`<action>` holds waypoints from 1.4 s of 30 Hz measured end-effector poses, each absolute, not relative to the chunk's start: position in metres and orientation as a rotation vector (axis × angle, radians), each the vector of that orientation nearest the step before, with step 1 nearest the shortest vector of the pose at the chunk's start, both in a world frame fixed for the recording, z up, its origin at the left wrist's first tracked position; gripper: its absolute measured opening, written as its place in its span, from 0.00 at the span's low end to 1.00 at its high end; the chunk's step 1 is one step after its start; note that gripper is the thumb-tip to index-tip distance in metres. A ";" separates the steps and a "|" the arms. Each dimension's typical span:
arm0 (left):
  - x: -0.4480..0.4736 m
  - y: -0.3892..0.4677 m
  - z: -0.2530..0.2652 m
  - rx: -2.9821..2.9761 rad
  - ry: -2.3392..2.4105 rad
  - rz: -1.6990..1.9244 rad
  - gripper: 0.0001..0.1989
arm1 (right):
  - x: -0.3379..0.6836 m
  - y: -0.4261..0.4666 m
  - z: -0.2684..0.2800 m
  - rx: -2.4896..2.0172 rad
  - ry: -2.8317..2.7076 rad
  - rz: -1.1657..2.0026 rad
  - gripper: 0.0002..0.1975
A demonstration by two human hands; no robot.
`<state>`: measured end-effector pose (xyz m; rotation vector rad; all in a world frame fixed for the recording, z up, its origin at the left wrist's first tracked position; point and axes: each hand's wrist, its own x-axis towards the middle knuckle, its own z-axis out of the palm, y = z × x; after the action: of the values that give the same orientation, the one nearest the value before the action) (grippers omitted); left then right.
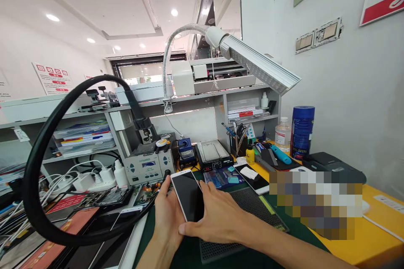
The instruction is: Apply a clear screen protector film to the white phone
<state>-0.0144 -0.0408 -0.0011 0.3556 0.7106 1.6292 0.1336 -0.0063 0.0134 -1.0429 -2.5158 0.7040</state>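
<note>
A white-framed smartphone (pixel 187 193) with a dark screen is held tilted above the green work mat (pixel 148 235). My left hand (pixel 167 214) wraps its left side and back, fingers closed round the edge. From the right, my right hand (pixel 217 214) grips the phone's right edge, its thumb across the lower end. Beneath and right of my right hand lies a dark perforated pad (pixel 261 206). Another white phone (pixel 252 178) with a white scrap on it lies beyond the pad. The phone's back and several fingertips are hidden.
A thick black hose (pixel 31 176) loops across the left from a grey rework station (pixel 150 166). A black-based hot plate (pixel 214 155) stands at the back. An LED lamp (pixel 259 61) hangs overhead. Cables, disassembled devices and a power strip (pixel 102 183) crowd the left; a blue can (pixel 302 132) stands right.
</note>
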 end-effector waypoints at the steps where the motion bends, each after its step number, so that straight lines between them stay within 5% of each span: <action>1: -0.013 -0.041 -0.001 0.371 0.688 1.627 0.28 | 0.134 -0.005 0.012 -1.061 -2.512 0.729 0.53; 3: -0.009 -0.043 -0.002 0.392 0.650 1.630 0.29 | 0.134 -0.003 0.010 -1.061 -2.503 0.780 0.57; 9: -0.010 -0.044 0.000 0.479 0.559 1.649 0.28 | 0.144 0.018 0.014 -0.884 -2.519 0.855 0.39; 14: -0.031 -0.040 0.004 0.552 0.945 1.629 0.27 | 0.172 0.056 0.027 -0.797 -2.776 0.687 0.57; 26: -0.029 -0.033 -0.013 0.874 1.603 1.289 0.32 | 0.198 0.052 0.036 -0.954 -3.020 0.675 0.52; 42: -0.027 -0.036 -0.031 1.205 1.717 1.118 0.24 | 0.191 0.042 0.033 -0.698 -3.281 0.315 0.45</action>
<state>-0.0272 -0.0360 -0.0315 1.2054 1.7173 1.1181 0.1914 0.0417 0.0326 -0.6977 -3.2814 0.3155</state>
